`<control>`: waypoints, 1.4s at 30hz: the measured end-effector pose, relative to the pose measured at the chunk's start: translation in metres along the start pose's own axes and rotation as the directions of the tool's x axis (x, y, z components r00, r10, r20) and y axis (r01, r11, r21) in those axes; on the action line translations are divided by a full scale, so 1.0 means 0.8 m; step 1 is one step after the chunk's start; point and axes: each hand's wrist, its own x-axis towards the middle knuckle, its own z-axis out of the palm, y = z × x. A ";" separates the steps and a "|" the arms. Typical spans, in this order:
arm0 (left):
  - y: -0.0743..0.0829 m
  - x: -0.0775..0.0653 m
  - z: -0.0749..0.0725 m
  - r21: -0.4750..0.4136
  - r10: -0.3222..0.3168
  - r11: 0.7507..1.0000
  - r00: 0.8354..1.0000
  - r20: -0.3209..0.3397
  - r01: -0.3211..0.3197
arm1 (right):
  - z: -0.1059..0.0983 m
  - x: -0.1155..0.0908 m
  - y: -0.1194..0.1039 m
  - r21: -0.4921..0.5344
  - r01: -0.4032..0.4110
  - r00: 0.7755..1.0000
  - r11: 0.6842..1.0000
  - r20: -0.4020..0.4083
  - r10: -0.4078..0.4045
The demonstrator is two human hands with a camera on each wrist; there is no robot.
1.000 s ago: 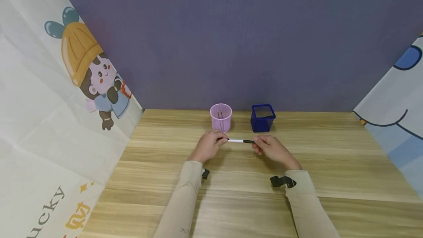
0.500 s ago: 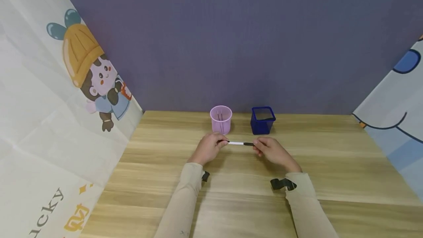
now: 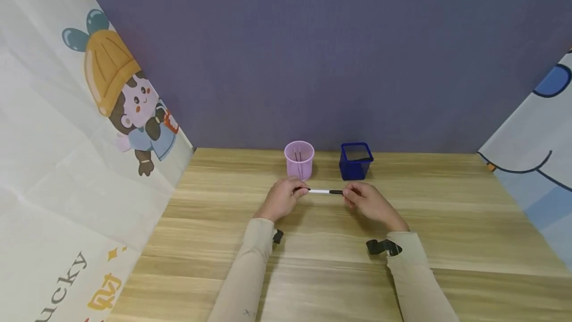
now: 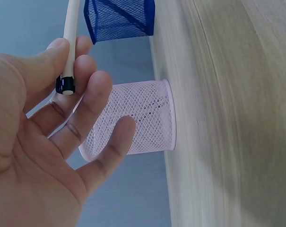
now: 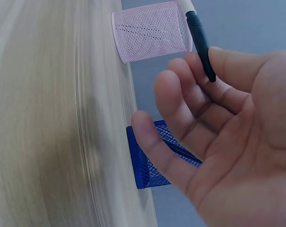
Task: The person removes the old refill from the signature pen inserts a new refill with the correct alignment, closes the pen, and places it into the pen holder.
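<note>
A pen with a white barrel (image 3: 319, 191) is held level between both hands, above the table in front of two mesh pen holders. At its left end my left hand (image 3: 282, 198) pinches the barrel between thumb and fingers, beside a black end piece (image 4: 65, 85). On the right, the thumb and fingers of my right hand (image 3: 367, 202) pinch the black tapered end (image 5: 202, 45). The other fingers of both hands are spread loosely. Just beyond the left hand stands the round pink holder (image 3: 293, 168); the square blue holder (image 3: 353, 169) stands beyond the right hand.
The wooden table (image 3: 321, 282) ends at a dark grey-purple panel (image 3: 286, 53) right behind the holders. A dark slanting strip shows at the blue holder, and thin dark lines show in the pink one. Printed white sheets (image 3: 35, 138) flank the table. Black straps circle both wrists.
</note>
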 end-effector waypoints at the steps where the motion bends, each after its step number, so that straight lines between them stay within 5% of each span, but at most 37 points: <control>1: 0.000 0.000 0.000 0.001 0.003 1.000 1.000 -0.001 -0.003 | 0.000 0.000 0.000 0.000 -0.002 1.000 1.000 -0.003 0.002; 42: -0.008 0.003 0.002 -0.001 0.008 1.000 1.000 -0.023 -0.008 | -0.010 -0.007 0.000 0.028 -0.006 0.999 1.000 -0.032 0.007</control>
